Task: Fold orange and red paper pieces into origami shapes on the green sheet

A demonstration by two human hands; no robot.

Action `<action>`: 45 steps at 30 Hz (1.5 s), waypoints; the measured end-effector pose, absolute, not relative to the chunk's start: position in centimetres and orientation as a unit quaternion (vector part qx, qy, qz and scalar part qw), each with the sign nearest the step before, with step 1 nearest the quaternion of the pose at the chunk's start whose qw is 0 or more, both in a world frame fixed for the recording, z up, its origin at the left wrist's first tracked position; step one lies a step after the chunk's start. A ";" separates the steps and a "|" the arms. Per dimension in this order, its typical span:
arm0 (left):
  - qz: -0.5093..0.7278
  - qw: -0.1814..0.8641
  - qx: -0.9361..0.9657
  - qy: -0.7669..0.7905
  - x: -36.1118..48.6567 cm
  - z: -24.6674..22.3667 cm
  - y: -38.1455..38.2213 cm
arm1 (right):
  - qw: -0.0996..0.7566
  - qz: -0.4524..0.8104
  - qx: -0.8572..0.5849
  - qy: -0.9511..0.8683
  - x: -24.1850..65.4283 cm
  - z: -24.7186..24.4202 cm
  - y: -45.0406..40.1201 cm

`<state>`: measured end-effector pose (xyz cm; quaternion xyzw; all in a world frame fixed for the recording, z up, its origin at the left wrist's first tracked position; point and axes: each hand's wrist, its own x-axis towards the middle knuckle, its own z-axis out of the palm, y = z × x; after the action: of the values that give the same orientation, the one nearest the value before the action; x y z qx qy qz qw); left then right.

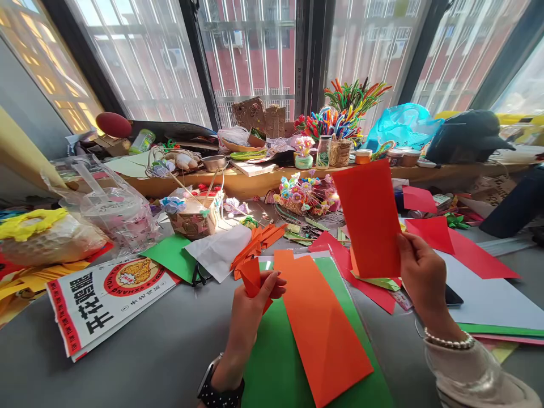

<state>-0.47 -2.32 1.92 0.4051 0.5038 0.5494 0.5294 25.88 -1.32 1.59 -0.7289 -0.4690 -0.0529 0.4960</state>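
Orange paper, held: right hand (423, 277) pinches the lower right corner of an upright orange-red sheet (369, 218), thumb in front, other fingers hidden behind; sheet is lifted clear of the table, right of centre.
Folded piece: left hand (250, 309) grips a small folded orange piece (250, 275) between thumb and curled fingers, near centre, just above the table.
Sheets below: long orange strip (318, 323) lies diagonally on a green sheet (276, 362), between the two hands, near edge.
Wrists: dark dotted watch band (216, 391) on the left; pearl bracelet (450, 341) on the right.
Table: grey tabletop (161, 351).
Left side: printed paper bag (102, 297) with red lettering; clear plastic bag with lidded cup (110, 207) farther back.
Centre, far: heap of folded orange bits (257, 243), small basket of paper flowers (304, 195), pipe cleaners (344, 110) in a holder on the window ledge.
Right side: red sheets (467, 249), white sheet (488, 294), dark phone (453, 296) partly under the right hand.
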 end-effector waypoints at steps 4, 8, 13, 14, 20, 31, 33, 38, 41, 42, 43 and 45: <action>0.535 0.532 0.426 0.499 -0.4 2.0 -2.3 | 0.280 -0.037 -0.802 -0.527 31.6 -0.3 0.8; 0.522 0.540 0.437 0.495 -0.3 2.0 -2.3 | 0.199 -0.076 -0.817 -0.535 32.1 -1.9 1.4; 0.521 0.545 0.433 0.494 -0.2 2.0 -2.2 | 0.161 -0.166 -0.772 -0.593 30.2 -1.9 1.2; 0.523 0.550 0.426 0.492 -0.2 1.9 -2.2 | 0.162 -0.184 -0.755 -0.608 29.9 -1.8 1.1; 0.555 0.583 0.364 0.468 -0.4 1.7 -1.9 | 0.284 -0.080 -0.699 -0.652 26.8 -0.6 -0.1; 0.550 0.664 0.332 0.381 -1.1 0.7 -1.7 | 0.071 0.224 -0.473 -0.849 17.5 -0.2 -4.8; 0.536 0.693 0.327 0.355 -1.1 0.7 -1.8 | 0.071 0.188 -0.520 -0.830 17.6 -0.5 -4.0; 0.463 0.759 0.335 0.313 -1.2 0.9 -2.0 | 0.168 0.157 -0.551 -0.802 17.4 0.4 -1.8; 0.394 0.789 0.347 0.320 -1.2 0.6 -2.1 | 0.311 0.283 -0.503 -0.755 16.4 1.5 -1.2; 0.375 0.794 0.349 0.327 -1.1 0.5 -2.1 | 0.341 0.346 -0.474 -0.735 16.0 1.7 -1.2; 0.365 0.793 0.351 0.339 -1.0 0.4 -2.1 | 0.356 0.415 -0.442 -0.711 15.6 1.9 -1.2; 0.367 0.774 0.360 0.369 -0.7 0.2 -2.2 | 0.381 0.532 -0.400 -0.642 15.0 1.8 -1.2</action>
<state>-0.72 -2.22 0.24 0.3602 0.3691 0.3669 0.7742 14.98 -1.23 1.77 -0.3996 -0.6417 0.5324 0.3809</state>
